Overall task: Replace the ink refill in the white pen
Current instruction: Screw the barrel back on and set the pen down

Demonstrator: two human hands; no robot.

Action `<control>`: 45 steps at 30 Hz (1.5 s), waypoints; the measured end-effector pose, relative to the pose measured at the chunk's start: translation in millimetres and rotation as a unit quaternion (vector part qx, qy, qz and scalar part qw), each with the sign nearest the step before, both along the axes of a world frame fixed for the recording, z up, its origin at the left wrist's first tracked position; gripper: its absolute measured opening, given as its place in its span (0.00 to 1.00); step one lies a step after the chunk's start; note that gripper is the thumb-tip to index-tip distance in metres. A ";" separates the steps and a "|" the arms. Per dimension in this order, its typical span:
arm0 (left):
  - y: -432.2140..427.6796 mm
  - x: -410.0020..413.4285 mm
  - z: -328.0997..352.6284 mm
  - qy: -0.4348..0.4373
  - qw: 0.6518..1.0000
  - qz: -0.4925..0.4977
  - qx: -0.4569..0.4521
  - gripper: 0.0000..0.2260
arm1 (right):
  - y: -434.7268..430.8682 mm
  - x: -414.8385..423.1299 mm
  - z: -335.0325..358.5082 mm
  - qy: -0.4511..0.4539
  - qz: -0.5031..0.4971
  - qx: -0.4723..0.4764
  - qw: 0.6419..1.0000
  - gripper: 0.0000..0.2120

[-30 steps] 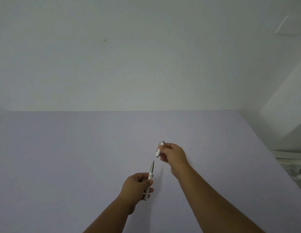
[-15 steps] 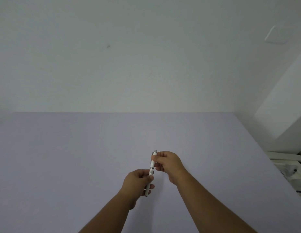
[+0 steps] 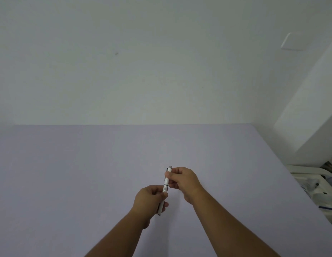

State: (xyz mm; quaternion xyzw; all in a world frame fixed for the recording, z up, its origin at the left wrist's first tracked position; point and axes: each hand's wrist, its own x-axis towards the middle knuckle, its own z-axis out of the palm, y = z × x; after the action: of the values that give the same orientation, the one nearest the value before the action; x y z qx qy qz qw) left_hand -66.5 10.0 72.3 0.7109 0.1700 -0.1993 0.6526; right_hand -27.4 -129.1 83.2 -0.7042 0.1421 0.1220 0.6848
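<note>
The white pen (image 3: 165,183) is held nearly upright above the pale purple table (image 3: 68,173), its two halves joined in one line. My left hand (image 3: 149,202) grips the lower half, whose end sticks out below the fingers. My right hand (image 3: 182,179) pinches the upper half with the silver cap end and clip showing above the fingers. The refill is hidden inside the pen.
A white wall rises behind the table's far edge. Off the table's right edge lie white plastic items and clutter (image 3: 317,184) on the floor. A white cabinet or pillar (image 3: 310,112) stands at the far right.
A second ago the halves were apart, the upper part in my right hand and the lower with the refill tip exposed in my left. The right hand brought its part down onto the lower half.
</note>
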 end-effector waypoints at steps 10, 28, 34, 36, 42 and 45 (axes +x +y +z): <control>-1.4 9.6 -11.8 0.046 0.998 0.010 -0.032 0.06 | -20.1 14.8 -15.0 -0.002 -0.084 -0.083 0.993 0.05; -29.2 44.9 -87.8 0.060 0.986 0.045 0.146 0.03 | -43.3 14.1 -102.2 0.085 0.032 -0.458 0.884 0.08; -33.6 50.0 -96.0 0.062 0.981 0.045 0.175 0.03 | -27.2 9.6 -106.3 0.100 0.017 -0.399 0.911 0.05; -34.0 51.4 -97.3 0.063 0.981 0.048 0.177 0.03 | -24.2 9.5 -105.5 0.102 0.012 -0.385 0.917 0.05; -36.2 52.3 -99.1 0.058 0.979 0.044 0.192 0.05 | -20.9 9.6 -104.1 0.099 0.013 -0.359 0.928 0.05; -36.6 52.5 -101.0 0.057 0.977 0.038 0.200 0.06 | -20.0 8.9 -104.4 0.096 0.014 -0.361 0.927 0.04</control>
State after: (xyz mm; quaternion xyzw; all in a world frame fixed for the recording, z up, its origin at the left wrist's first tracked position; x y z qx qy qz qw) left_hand -14.0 -26.7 -28.7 0.8076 0.2701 -0.1771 0.4935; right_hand -18.5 -149.1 -21.2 -0.8907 0.2316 0.1395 0.3654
